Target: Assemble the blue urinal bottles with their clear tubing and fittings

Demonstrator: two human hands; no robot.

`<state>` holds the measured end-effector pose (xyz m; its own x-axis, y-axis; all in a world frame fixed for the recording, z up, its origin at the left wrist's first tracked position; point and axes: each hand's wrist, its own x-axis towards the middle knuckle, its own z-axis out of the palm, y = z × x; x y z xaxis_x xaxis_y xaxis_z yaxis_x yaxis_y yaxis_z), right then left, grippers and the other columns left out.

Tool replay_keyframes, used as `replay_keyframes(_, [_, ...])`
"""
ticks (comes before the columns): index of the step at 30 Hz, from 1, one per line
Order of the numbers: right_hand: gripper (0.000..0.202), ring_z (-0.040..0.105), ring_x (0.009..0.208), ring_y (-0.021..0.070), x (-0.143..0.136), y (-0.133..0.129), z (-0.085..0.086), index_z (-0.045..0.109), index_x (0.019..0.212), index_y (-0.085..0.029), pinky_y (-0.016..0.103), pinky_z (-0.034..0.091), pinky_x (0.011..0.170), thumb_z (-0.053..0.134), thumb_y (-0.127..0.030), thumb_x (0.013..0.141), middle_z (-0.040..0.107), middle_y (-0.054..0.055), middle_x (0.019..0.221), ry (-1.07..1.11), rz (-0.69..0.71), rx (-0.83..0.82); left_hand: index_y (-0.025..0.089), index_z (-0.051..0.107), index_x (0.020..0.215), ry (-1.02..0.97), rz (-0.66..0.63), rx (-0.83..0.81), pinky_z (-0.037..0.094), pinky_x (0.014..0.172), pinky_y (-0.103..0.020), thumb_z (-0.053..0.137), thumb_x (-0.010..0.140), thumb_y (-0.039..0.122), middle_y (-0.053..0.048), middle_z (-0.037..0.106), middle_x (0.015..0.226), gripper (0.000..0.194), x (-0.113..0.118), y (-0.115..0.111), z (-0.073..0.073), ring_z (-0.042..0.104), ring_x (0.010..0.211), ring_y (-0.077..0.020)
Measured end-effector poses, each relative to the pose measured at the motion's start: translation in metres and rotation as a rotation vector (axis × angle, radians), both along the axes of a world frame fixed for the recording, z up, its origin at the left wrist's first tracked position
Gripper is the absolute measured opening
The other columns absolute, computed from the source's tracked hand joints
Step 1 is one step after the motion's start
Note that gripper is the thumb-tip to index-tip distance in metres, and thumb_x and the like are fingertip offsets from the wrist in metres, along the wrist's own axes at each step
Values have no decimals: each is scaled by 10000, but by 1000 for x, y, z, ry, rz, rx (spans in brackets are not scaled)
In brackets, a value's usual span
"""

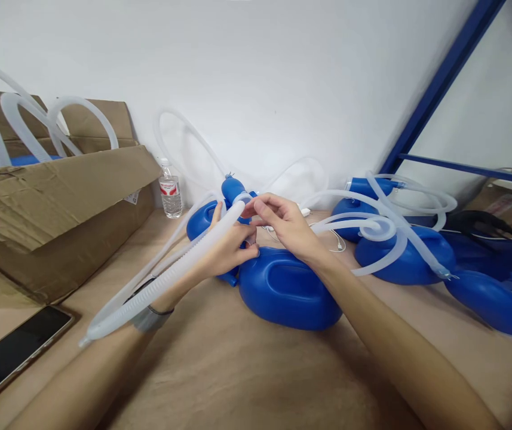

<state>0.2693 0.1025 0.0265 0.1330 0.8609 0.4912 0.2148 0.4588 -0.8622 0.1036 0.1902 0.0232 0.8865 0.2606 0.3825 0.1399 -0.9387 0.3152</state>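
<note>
A blue plastic urinal bottle [287, 292] with a moulded handle lies on the table in front of me. My left hand [226, 248] is closed about its neck end, thumb towards the bottle; the neck is mostly hidden. A ribbed translucent hose [166, 289] runs from there down across my left hand and wrist. Near its upper bend is my right hand [285, 224], fingers curled, with the fingertips at the hose. What lies between those fingertips is partly hidden. Just behind my hands, another blue bottle [199, 220] stands beside a blue neck piece [232, 188] with a thin hose.
A cardboard box [58, 197] holding hoses stands at the left, with a water bottle [170, 191] beside it. A phone [14, 352] lies front left. More blue bottles [405, 254] with coiled hoses sit at the right, below a blue metal frame [439, 89]. A white cable [340, 242] lies behind.
</note>
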Motion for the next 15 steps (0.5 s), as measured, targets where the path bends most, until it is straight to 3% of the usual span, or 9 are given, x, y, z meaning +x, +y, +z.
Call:
replay_keyframes(3, [415,766,927,198,-7,23,3,689,999,-237,317,615,826,875,-575,844,793,9,915,22,28,-41,198,645,811,60,-2,59,406,1167,-629,559,949,292,-55,767,885,187,0,-2,2,682,997,-286])
replay_keyframes(6, [362,751,857,182,-12,41,19,698,1087,-237,287,590,760,861,-483,877,783,0,857,-59,101,-110,195,640,844,83,36,91,314,1210,-671,547,962,283,-55,767,896,174,0,-3,3,690,998,-286])
replay_keyframes(11, [353,743,897,196,-14,70,48,722,1269,-211,309,584,811,786,-357,954,782,10,868,-302,157,-117,210,562,804,133,50,65,93,1307,-717,521,993,297,-7,722,822,213,-2,-9,6,695,875,-229])
replay_keyframes(15, [375,740,966,201,-14,106,58,707,1319,-186,346,593,959,757,-347,985,801,45,980,-415,20,6,214,566,820,119,46,63,21,1320,-734,535,987,299,-8,711,843,189,-2,-12,8,698,869,-227])
